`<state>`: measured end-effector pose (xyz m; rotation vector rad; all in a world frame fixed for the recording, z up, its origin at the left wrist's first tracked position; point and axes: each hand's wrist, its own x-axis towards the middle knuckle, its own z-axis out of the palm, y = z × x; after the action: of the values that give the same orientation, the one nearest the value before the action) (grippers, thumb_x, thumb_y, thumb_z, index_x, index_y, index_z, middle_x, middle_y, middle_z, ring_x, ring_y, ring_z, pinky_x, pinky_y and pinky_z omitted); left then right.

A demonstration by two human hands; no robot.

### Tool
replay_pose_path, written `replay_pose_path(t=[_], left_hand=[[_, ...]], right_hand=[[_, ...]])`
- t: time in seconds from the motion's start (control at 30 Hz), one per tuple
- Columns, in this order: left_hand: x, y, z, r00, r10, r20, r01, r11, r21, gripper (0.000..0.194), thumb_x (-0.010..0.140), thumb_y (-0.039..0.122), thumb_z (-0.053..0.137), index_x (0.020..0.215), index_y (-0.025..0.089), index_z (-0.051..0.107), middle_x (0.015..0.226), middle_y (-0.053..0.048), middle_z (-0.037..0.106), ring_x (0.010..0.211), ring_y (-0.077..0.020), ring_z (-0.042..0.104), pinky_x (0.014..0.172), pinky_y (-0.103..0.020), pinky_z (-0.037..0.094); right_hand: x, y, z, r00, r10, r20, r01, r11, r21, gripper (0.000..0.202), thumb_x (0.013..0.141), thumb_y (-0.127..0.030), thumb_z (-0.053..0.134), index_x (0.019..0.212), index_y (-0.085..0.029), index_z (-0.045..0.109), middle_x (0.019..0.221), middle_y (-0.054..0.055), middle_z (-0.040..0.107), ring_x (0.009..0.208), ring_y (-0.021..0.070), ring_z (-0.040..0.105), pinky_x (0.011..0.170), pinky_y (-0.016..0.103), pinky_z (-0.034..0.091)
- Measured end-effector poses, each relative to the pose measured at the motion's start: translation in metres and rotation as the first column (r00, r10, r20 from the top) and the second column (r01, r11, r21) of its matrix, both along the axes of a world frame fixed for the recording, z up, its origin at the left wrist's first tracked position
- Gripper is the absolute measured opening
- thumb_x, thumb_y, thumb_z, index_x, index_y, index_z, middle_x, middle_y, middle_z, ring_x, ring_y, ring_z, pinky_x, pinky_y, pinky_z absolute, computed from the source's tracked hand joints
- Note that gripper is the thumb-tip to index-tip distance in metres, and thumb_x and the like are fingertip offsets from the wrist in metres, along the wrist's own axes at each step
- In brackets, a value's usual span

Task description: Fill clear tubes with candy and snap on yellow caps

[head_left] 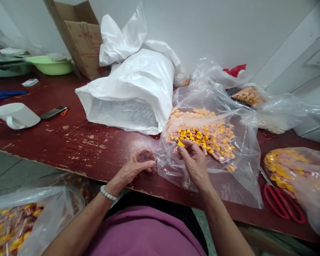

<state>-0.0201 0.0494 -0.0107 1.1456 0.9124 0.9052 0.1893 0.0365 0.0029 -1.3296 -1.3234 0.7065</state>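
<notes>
My right hand (194, 161) reaches over the mouth of a clear plastic bag (245, 177), pinching a small yellow cap (180, 143) between thumb and fingertips. Inside that bag lies a heap of yellow caps with red-and-pink printed wrapped pieces (213, 140). Left of the bag, just above the table edge, is my left hand (138, 161), its fingers curled round. Whatever it holds looks see-through and is too faint to name. A white sack (146, 78) lies on its side ahead, its mouth facing me and showing many clear plastic tubes (141, 115).
A worn dark-red table (77, 142) bears a white mug (18, 115), a phone (53, 112) and red-handled scissors (282, 204). Another bag of yellow-capped pieces (285, 170) sits right; one more (13, 227) is below left. Behind stand a cardboard box (85, 46) and green basin (53, 67).
</notes>
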Motion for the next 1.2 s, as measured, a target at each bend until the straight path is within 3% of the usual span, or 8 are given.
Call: replay_pose_path(t=[0.17,0.3,0.43,0.53,0.7,0.8,0.97,1.2], left_hand=[[0.016,-0.022,0.006,0.997,-0.082,0.011,0.082,0.997,-0.009,0.032,0.063,0.028,0.078,0.089,0.017,0.063,0.084,-0.002,0.065,0.058,-0.0089,0.057,0.053,-0.021,0.05],[0.017,-0.026,0.008,0.995,-0.093,0.034,0.093,0.996,-0.009,0.03,0.064,0.03,0.077,0.089,0.018,0.064,0.083,-0.001,0.066,0.056,-0.0084,0.055,0.048,-0.02,0.048],[0.016,-0.027,0.006,0.995,-0.079,0.06,0.077,0.997,0.024,0.031,0.065,0.031,0.077,0.09,0.018,0.064,0.079,-0.001,0.064,0.055,-0.0087,0.052,0.043,-0.018,0.045],[0.016,-0.026,0.002,0.994,-0.07,0.079,0.069,0.998,0.012,0.033,0.065,0.031,0.077,0.091,0.017,0.063,0.076,0.0,0.062,0.05,-0.0067,0.048,0.039,-0.017,0.04],[0.017,-0.024,-0.002,0.996,-0.039,0.079,0.04,0.999,-0.007,0.03,0.065,0.029,0.076,0.086,0.013,0.062,0.069,0.001,0.058,0.047,-0.004,0.041,0.037,-0.014,0.031],[0.016,-0.021,-0.002,0.994,-0.063,0.094,0.063,0.998,-0.003,0.031,0.07,0.032,0.073,0.09,0.012,0.062,0.067,0.001,0.058,0.049,-0.0061,0.046,0.039,-0.016,0.036],[0.012,-0.017,-0.002,0.991,-0.037,0.132,0.043,0.998,-0.041,0.031,0.07,0.03,0.074,0.092,0.014,0.059,0.073,0.0,0.06,0.058,-0.0102,0.057,0.045,-0.019,0.045],[0.01,-0.021,-0.003,0.994,-0.076,0.076,0.078,0.997,-0.028,0.033,0.071,0.029,0.073,0.097,0.013,0.06,0.085,-0.002,0.062,0.06,-0.0096,0.058,0.048,-0.019,0.048]], right_hand=[[-0.034,-0.036,0.007,0.972,0.094,-0.215,-0.099,0.995,-0.013,0.029,0.083,-0.039,0.059,0.106,-0.021,0.056,0.089,0.001,0.063,0.077,0.0121,0.059,0.069,0.025,0.049],[-0.029,-0.043,-0.001,0.993,0.118,-0.024,-0.119,0.992,-0.03,0.033,0.085,-0.039,0.057,0.113,-0.022,0.054,0.098,0.004,0.062,0.077,0.0129,0.058,0.07,0.028,0.049],[-0.023,-0.045,0.0,0.973,0.067,0.222,-0.098,0.986,0.133,0.025,0.083,-0.036,0.059,0.104,-0.022,0.055,0.128,0.009,0.049,0.111,0.0206,0.051,0.087,0.034,0.046],[-0.026,-0.049,0.0,0.919,0.095,0.383,-0.181,0.964,0.196,0.02,0.083,-0.033,0.06,0.099,-0.022,0.057,0.125,0.009,0.051,0.119,0.0227,0.047,0.099,0.04,0.039],[-0.032,-0.049,-0.003,0.854,0.175,0.489,-0.319,0.92,0.228,0.03,0.08,-0.034,0.064,0.107,-0.022,0.056,0.111,0.009,0.061,0.107,0.0221,0.053,0.093,0.039,0.042],[-0.018,-0.03,-0.007,0.862,0.207,0.462,-0.325,0.926,0.19,0.021,0.087,-0.034,0.055,0.103,-0.021,0.059,0.107,0.007,0.063,0.103,0.0194,0.056,0.089,0.035,0.045],[0.015,0.035,-0.023,0.806,-0.143,0.575,0.155,0.988,0.028,0.026,0.093,-0.025,0.037,0.102,-0.017,0.06,0.101,0.009,0.064,0.096,0.0194,0.058,0.086,0.033,0.044],[0.017,0.082,-0.031,0.775,-0.059,0.629,0.146,0.985,-0.088,0.024,0.081,-0.011,0.048,0.098,-0.014,0.065,0.1,0.016,0.064,0.102,0.0274,0.054,0.09,0.04,0.039]])
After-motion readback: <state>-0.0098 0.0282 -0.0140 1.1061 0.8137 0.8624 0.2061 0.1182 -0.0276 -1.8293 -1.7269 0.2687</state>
